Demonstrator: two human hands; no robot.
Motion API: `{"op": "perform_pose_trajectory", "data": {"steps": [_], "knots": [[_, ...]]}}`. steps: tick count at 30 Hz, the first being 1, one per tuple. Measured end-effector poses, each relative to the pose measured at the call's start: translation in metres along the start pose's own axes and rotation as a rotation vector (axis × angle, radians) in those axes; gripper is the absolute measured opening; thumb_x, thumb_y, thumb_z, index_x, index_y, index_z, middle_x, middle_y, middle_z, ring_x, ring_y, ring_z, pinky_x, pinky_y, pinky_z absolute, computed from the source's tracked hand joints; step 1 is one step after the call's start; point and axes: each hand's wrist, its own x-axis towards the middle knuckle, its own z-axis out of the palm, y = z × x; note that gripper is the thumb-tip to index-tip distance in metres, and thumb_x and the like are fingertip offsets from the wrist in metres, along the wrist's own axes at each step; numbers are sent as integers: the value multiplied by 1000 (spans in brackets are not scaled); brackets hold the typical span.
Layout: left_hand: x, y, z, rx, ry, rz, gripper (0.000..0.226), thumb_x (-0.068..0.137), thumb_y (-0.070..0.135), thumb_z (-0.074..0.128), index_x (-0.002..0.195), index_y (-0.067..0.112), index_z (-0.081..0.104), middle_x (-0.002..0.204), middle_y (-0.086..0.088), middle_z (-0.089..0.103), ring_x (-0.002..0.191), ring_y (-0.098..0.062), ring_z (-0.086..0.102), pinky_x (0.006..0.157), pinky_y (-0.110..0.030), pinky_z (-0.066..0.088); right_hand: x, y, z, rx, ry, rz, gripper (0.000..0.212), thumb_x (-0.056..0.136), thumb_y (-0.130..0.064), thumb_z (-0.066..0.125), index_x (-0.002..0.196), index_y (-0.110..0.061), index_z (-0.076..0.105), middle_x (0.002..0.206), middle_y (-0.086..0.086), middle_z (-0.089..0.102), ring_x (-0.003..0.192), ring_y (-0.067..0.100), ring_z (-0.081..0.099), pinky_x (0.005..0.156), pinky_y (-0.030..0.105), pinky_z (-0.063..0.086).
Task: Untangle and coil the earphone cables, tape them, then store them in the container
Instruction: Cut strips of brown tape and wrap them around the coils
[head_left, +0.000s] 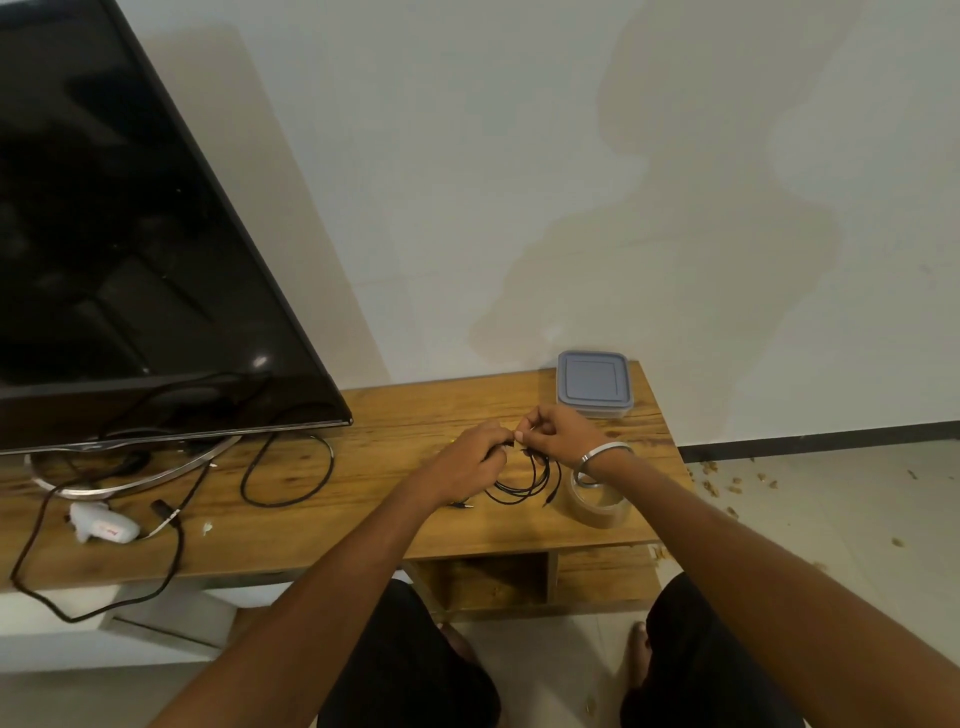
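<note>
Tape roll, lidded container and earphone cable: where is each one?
tape roll (597, 506): head view, on its clear outer wall.
container (594, 378): head view, centre of its grey lid.
earphone cable (524, 488): head view, on the hanging black loops.

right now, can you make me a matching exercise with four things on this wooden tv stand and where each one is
Things:
1. earphone cables
2. container
3. tape roll
4. white glue gun

Places:
A. back right corner of the stand, lid on
B. front left, below the TV
C. held by both hands, loops hanging over the stand
D. under the right wrist, near the front right edge

Pairs: 1-C, 2-A, 3-D, 4-B
</note>
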Motion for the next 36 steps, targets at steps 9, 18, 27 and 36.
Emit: {"op": "perform_pose_trajectory", "data": {"steps": [9,18,27,36], "knots": [[-1,4,1,51,-12,13,22,101,33,46,89,18,56,86,-2,48,77,-15,47,73,-33,42,-1,3,1,-32,6,-28,13,87,-20,65,96,-11,62,72,-4,66,61,5,61,57,16,48],[1,6,8,87,122,71,16,100,20,49,97,14,64,81,6,47,77,-13,46,69,-30,40,-4,3,0,42,19,-6,12,89,-17,63,96,-7,63,68,-1,63,55,7,56,55,17,47],[-6,8,13,75,261,19,43,101,26,46,144,23,42,118,-1,60,109,-15,53,87,-23,43,-6,-4,2,298,21,92,24,89,-18,63,108,-10,53,65,1,62,50,9,52,52,19,45],[-14,15,9,88,283,66,18,100,24,49,118,26,45,76,15,47,64,0,46,51,-17,28,-10,-3,3,236,7,2,17,89,-22,64,82,-7,61,59,2,60,44,7,51,49,16,44]]}}
